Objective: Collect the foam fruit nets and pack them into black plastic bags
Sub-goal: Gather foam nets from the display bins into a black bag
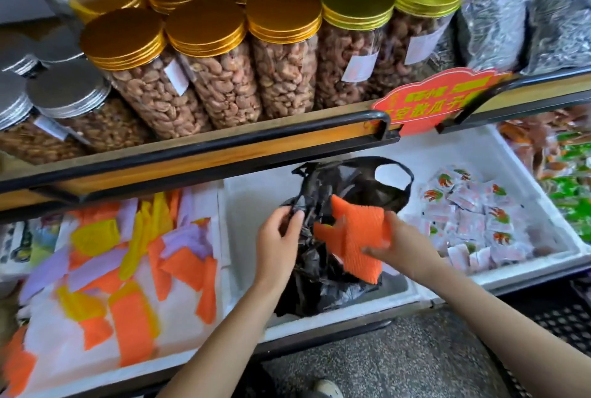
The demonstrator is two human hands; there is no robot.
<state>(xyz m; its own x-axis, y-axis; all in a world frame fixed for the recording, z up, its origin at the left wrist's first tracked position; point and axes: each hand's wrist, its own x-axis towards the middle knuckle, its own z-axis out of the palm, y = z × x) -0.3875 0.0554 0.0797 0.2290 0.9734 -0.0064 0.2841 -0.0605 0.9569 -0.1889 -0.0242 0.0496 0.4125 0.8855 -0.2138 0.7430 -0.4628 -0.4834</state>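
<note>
A black plastic bag [323, 276] lies crumpled in a white foam box [249, 202] at the centre, one handle loop standing up at the back. My left hand [278, 234] pinches the bag's edge near its mouth. My right hand [395, 245] grips a small stack of orange foam fruit nets [356, 234] just above the bag. To the left, a white box [204, 337] holds several loose foam nets [134, 257] in orange, yellow, purple and white.
A wooden shelf rail [198, 157] with a black bar runs just above the boxes, carrying jars of nuts [220, 77] with gold and silver lids. A red sign [438, 97] hangs on the rail. Small snack packets [470, 225] fill the white box at right.
</note>
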